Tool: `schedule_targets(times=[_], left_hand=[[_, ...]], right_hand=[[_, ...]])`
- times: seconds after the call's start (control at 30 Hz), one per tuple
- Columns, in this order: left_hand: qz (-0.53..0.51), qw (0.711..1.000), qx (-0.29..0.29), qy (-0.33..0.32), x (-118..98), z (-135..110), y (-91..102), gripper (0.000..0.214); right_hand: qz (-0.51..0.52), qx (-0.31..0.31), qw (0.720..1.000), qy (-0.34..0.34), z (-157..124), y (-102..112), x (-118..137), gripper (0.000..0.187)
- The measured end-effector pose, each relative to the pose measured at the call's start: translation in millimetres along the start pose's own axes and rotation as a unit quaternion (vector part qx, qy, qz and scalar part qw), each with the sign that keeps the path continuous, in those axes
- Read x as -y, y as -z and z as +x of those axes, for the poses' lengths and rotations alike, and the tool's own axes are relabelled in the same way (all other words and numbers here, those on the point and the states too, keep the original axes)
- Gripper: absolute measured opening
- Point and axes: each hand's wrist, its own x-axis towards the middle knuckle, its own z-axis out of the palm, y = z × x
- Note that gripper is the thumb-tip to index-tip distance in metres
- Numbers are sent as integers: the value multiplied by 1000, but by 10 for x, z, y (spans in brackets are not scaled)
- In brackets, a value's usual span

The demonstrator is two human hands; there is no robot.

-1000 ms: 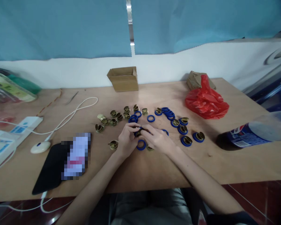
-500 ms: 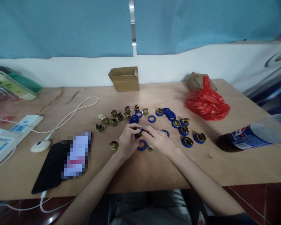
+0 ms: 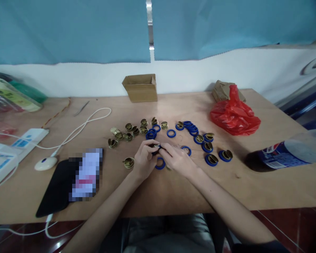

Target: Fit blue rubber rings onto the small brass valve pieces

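My left hand and my right hand meet at the middle of the table, fingertips pinched on one small brass-coloured fitting with a dark blue ring. Fingers cover most of that piece. Just below it lies a loose blue ring, partly behind my left fingers. Another blue ring is beyond my right hand. Left of my left hand rests a bare brass-coloured fitting, its raised tab sideways. Several more bare fittings are grouped behind to the left. At right, several fittings carry blue rings.
Stacked blue rings and a cardboard box are farther back. A red plastic bag and a cola bottle lie at right. On the left are a phone, a black pad, white cables and a power strip.
Both hands stay in nearly the same place. The fitting between my fingertips has turned slightly, and my right fingers have shifted a little around it.
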Motion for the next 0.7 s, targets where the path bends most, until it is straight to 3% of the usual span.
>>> schedule_targets(times=[0.4,0.7], left_hand=[[-2,1000,-24,-10,-60,87,61,20],[-40,998,-13,42,-26,24,19,22]], right_hand=[[54,-40,998,10,-60,10,-25,22],[48,2,999,22,-22,-28,-71,21]])
